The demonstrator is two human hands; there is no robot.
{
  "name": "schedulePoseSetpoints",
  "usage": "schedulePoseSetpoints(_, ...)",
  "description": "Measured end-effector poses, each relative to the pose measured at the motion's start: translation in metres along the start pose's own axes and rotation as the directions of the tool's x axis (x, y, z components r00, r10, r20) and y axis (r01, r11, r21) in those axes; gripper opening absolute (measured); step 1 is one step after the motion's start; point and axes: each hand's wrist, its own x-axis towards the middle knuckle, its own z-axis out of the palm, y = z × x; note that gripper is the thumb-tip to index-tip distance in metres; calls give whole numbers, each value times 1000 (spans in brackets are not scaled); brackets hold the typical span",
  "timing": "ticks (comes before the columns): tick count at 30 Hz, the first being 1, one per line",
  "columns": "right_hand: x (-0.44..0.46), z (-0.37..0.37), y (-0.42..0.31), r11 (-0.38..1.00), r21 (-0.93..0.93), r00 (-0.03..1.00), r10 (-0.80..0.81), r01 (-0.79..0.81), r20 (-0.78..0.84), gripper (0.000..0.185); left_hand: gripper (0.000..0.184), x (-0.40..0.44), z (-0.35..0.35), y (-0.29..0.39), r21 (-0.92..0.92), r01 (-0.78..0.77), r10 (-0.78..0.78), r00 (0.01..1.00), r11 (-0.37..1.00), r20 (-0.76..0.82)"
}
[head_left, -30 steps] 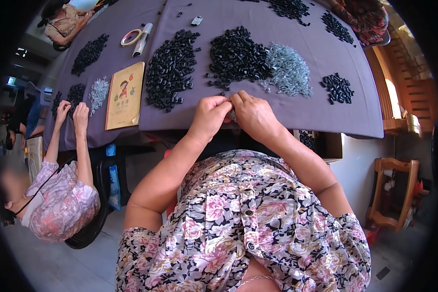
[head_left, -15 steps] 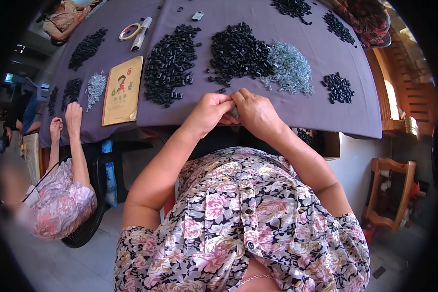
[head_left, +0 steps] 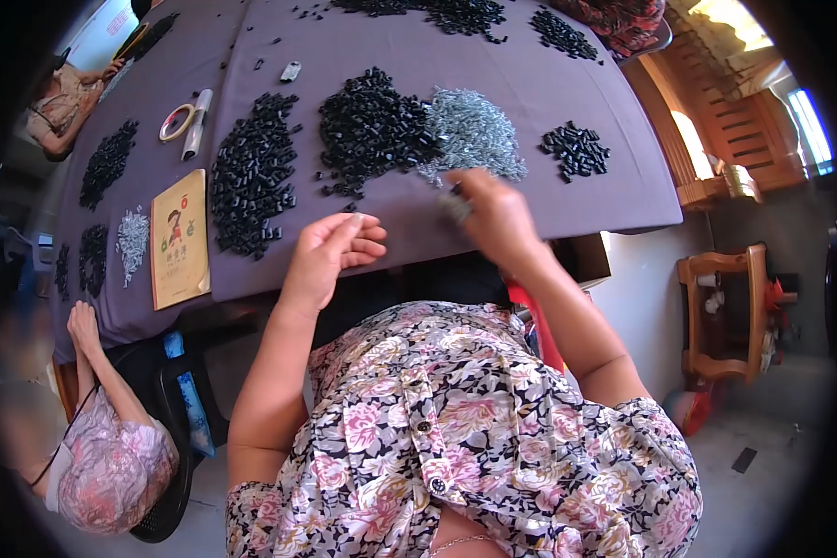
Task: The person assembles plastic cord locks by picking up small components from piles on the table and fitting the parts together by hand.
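Observation:
Over the front part of the cloth, my left hand (head_left: 330,253) is loosely curled with its fingers a little apart, and nothing shows in it. My right hand (head_left: 500,216), smeared by motion, is just in front of the heap of small clear plastic pieces (head_left: 474,130). Its fingers are bent round a blurred greyish, see-through clump, and a dark bit shows by the fingertips. Left of the clear heap, and touching it, lies a large heap of small black plastic pieces (head_left: 372,130). Another black heap (head_left: 251,181) spreads further left.
A purple-grey cloth (head_left: 418,51) covers the table. At left lie a yellow booklet (head_left: 179,244), a tape roll (head_left: 177,123) and a clear roll (head_left: 197,126). A small black pile (head_left: 575,151) sits at right. A co-worker (head_left: 112,446) sits at lower left; others sit across the table.
My hands, together before, are now apart: the left has moved left and down, the right towards the clear heap. The greyish clump has gone with the right hand. The view has shifted.

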Motion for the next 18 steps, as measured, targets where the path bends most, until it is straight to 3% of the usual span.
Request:
schedulePoseSetpoints(2, 0, -20, 46, 990, -110, 985, 71, -89, -155, 31, 32, 0, -8, -2, -100, -26, 28, 1000, 995, 10)
schedulePoseSetpoints(5, 2, -56, 97, 925, -247, 954, 253, -288, -163, 38, 31, -1, -7, -2, -120, -51, 50, 999, 991, -11)
schedulePoseSetpoints(7, -3, -68, 108, 893, -329, 949, 260, -307, -180, 37, 28, -4, 1, -1, -60, -67, 64, 997, 996, -52)
schedulePoseSetpoints(10, -8, -62, 90, 927, -304, 952, 137, -221, -275, 36, 25, -8, 1, 7, 64, -130, 135, 987, 989, -90)
schedulePoseSetpoints(13, -13, -39, 63, 988, -53, 985, 139, -145, -98, 37, 21, 0, -3, 13, 383, -252, 341, 921, 889, -187)
schedulePoseSetpoints(14, -12, -32, 51, 997, -27, 996, 75, -77, -53, 34, 18, 4, -3, 12, 494, -253, 404, 886, 832, -228)
schedulePoseSetpoints(17, -3, -11, 31, 995, -93, 999, -33, 36, 28, 37, 19, 9, -6, 8, 845, -231, 573, 813, 483, -106)
schedulePoseSetpoints(18, -1, -5, 27, 988, -150, 999, -45, 47, 19, 31, 21, 7, -1, 7, 852, -244, 597, 796, 463, -97)
